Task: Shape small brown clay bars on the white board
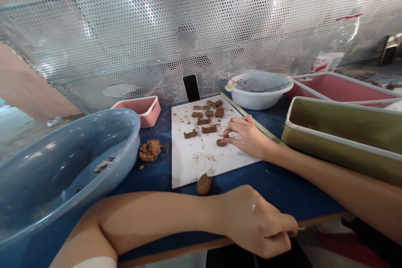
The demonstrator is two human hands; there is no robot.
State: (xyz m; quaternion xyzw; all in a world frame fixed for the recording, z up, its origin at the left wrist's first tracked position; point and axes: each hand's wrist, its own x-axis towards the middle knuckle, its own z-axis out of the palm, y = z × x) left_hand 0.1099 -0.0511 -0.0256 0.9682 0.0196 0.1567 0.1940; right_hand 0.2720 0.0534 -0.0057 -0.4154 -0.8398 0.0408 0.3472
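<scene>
My right hand (pixel 243 134) reaches over a white board (pixel 185 167). Its thumb and fingertips close on a small brown clay piece (pixel 221 143) lying there. Farther up the board lie several shaped clay pieces, among them a bar with thicker ends (pixel 209 129) and a smaller one (pixel 190 134) to its left. My left hand (pixel 260 222) is curled into a loose fist at the table's front edge, with nothing visible in it. A rounded clay lump (pixel 204 184) sits at the board's near edge, between the board and my left forearm.
A large blue basin (pixel 125 134) stands left, beside a rough clay mound (pixel 150 150) and a pink box (pixel 151 113). Behind the board a phone (pixel 191 88) leans on perforated metal. To the right are a stick (pixel 264 129), white basin (pixel 260 99), green trough (pixel 329 146) and plastic bottle (pixel 337 46).
</scene>
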